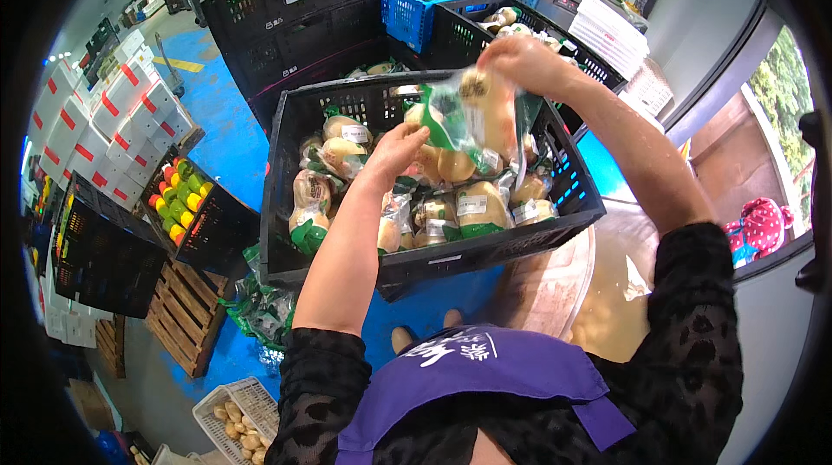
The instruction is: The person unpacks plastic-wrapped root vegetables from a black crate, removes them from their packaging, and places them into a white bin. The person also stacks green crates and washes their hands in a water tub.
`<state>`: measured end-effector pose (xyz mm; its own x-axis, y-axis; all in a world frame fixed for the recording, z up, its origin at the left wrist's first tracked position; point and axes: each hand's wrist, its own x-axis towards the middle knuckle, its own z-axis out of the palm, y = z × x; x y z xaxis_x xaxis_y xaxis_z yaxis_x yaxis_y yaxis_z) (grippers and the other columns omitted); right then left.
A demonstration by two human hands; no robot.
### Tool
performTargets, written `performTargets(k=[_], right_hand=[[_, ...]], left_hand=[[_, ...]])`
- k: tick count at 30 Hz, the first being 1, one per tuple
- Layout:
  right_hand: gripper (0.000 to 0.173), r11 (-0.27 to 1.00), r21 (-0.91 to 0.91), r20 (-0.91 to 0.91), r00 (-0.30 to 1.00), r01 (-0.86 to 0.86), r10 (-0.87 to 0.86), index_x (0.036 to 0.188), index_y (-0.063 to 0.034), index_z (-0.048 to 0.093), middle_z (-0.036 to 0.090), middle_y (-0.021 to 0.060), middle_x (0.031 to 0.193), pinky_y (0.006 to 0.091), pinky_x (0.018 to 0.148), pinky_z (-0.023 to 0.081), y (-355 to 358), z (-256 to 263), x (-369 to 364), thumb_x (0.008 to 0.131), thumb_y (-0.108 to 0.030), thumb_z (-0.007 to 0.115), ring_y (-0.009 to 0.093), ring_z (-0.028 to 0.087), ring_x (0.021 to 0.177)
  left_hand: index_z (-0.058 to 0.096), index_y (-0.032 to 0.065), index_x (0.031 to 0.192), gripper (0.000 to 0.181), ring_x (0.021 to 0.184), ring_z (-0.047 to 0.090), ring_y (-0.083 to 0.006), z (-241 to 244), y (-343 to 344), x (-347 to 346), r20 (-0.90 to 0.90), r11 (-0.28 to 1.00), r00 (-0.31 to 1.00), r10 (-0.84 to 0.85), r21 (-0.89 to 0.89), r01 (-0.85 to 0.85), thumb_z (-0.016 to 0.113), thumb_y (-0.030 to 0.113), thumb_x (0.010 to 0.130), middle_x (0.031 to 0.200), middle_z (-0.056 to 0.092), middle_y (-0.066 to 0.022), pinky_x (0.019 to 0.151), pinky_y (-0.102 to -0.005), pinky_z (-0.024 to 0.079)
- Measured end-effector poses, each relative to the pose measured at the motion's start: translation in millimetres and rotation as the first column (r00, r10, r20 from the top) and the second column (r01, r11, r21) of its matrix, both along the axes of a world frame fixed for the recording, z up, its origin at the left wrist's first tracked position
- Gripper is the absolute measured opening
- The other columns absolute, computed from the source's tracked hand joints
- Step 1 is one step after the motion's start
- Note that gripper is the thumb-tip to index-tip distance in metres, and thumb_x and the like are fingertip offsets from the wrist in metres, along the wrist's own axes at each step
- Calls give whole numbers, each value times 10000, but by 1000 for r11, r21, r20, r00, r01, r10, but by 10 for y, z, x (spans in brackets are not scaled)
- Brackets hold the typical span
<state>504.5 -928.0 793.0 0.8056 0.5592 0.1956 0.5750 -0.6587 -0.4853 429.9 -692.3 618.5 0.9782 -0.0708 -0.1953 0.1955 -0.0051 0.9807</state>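
Note:
A clear plastic bag with a green band [439, 124] hangs between my hands, over a black plastic crate [276, 185]. My right hand [520, 65] grips it high at the crate's right rear, where a pale, elongated root vegetable or gourd [492, 111] shows with a dark spot at its end; whether that piece is inside the bag is hard to tell. Lower and to the left, my left hand [402, 150] pinches the bag's green edge between thumb and fingers. Below lie several bagged pale vegetables [481, 208] bearing white labels.
Black crates [292, 29] and a blue crate [406, 13] stand behind. At left are white boxes [110, 107], a wooden pallet [185, 312] and green plastic bags [260, 302]. A white basket of potatoes [218, 400] sits lower left. A tub of cloudy water [611, 289] is at right.

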Motion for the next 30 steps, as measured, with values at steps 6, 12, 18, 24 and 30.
performTargets(k=[6, 12, 18, 24, 30], right_hand=[[204, 849, 528, -288, 947, 35, 140, 1031, -12, 706, 700, 79, 956, 299, 771, 531, -459, -319, 676, 902, -157, 643, 153, 655, 847], [249, 947, 286, -301, 952, 146, -56, 1035, -43, 710, 678, 54, 1033, 340, 890, 484, 46, -288, 102, 848, -117, 562, 187, 618, 965], [204, 901, 422, -389, 918, 105, 76, 1010, -36, 717, 680, 52, 1010, 329, 784, 534, 50, -392, -58, 864, -79, 580, 158, 624, 908], [344, 599, 733, -594, 732, 322, 334, 1206, -67, 651, 664, 65, 1097, 326, 742, 592, -400, -279, -141, 888, -196, 664, 168, 681, 927], [392, 475, 766, -586, 774, 432, 240, 1255, -108, 623, 628, 26, 1008, 323, 732, 529, -237, -306, -583, 891, -246, 672, 152, 633, 825]], left_hand=[[613, 55, 1207, 318, 683, 605, -115, -118, -15, 81, 179, 885, 980, 89, -465, 5, 614, 270, 973, 888, 648, -2, 640, -263, 501], [604, 21, 1240, 370, 861, 669, -161, 205, -84, -85, 130, 976, 986, 106, -203, -79, 668, 214, 931, 1023, 690, -72, 736, -347, 558], [683, 32, 1127, 282, 859, 661, -129, 122, -43, -79, 64, 944, 994, -94, -311, 109, 633, 244, 948, 1005, 708, -40, 795, -301, 536], [635, 56, 1207, 340, 962, 684, -180, 428, -227, -287, 63, 827, 995, -75, -554, 97, 596, 322, 999, 1093, 703, -68, 834, -329, 567], [573, 57, 1365, 444, 1049, 660, -202, 449, -217, -309, 101, 830, 977, -189, -515, 214, 585, 312, 1002, 1250, 649, -103, 893, -370, 560]])
